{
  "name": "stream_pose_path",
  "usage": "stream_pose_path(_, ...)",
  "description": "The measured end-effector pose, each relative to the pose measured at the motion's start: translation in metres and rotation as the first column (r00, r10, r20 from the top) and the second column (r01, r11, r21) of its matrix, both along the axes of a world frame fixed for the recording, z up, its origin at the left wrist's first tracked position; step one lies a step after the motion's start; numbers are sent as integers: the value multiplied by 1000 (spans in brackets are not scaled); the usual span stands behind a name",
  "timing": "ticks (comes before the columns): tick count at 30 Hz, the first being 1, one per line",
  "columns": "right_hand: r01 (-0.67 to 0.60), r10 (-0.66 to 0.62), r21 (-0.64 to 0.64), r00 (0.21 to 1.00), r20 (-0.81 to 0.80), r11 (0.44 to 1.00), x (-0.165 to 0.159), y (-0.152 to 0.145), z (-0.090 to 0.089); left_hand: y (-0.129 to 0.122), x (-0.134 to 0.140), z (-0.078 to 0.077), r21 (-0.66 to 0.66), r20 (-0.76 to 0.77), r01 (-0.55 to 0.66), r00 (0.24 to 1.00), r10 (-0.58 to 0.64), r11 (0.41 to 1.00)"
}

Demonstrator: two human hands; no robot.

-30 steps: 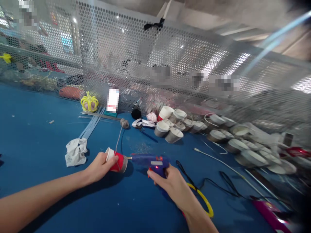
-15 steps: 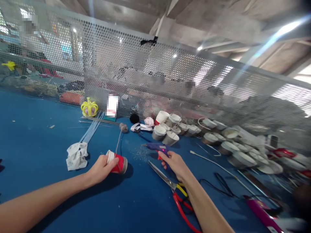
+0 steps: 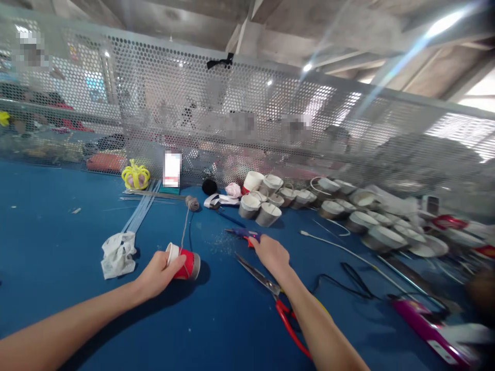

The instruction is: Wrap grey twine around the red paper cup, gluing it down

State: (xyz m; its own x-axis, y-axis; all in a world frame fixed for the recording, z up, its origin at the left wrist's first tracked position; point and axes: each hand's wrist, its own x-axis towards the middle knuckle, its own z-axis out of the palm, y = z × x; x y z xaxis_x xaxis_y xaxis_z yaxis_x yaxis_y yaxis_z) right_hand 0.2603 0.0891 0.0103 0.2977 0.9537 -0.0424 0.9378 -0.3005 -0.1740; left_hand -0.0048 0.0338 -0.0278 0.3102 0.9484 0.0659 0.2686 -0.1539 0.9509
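Observation:
A paper cup (image 3: 187, 264), red and white with a grey band at one end, lies tilted on its side in my left hand (image 3: 157, 273). My thumb presses on its red side, and the fingers wrap behind it. Grey yarn runs from the cup up to a small yarn ball (image 3: 192, 203). My right hand (image 3: 271, 254) is closed around a blue-purple glue gun (image 3: 242, 233) with a red trigger, its nozzle pointing left. The hand covers the gun's rear and handle. Beneath my right wrist, scissors (image 3: 288, 327) with red handles lie on the blue table (image 3: 216, 330).
Grey-wrapped cups (image 3: 268, 214) cluster along the perforated metal screen (image 3: 216, 118). To the left lie a crumpled white bag (image 3: 119, 253) with pale strips and a yellow crocheted piece (image 3: 135, 176). A purple power strip (image 3: 429, 330), cables and a white cord (image 3: 340, 245) occupy the right.
My right hand has turned over the glue gun, so its back now shows and more of the gun is hidden. My left hand keeps the cup nearly in place. The view has shifted slightly.

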Motion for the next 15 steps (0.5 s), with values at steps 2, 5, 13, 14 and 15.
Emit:
stream_pose_path(2, -66, 65, 81, 998, 18, 994, -7, -7, 8, 0, 1, 1, 8, -35, 7, 999, -7, 1000)
stream_pose_path(5, -291, 299, 156, 954, -27, 944, -29, -21, 20, -1, 2, 3, 45, -105, 26, 994, -22, 999)
stream_pose_path(13, -729, 757, 259, 517, -398, 634, -108, -52, 18, -11, 2, 9, 318, -264, 184, 959, -100, 930)
stream_pose_path(14, -712, 750, 295, 485, -450, 637, -113, -53, 16, -12, 2, 10, 336, -278, 208, 954, -114, 918)
stream_pose_path(15, -681, 733, 329, 464, -498, 654, -116, -53, 15, -13, 2, 11, 348, -289, 227, 949, -127, 910)
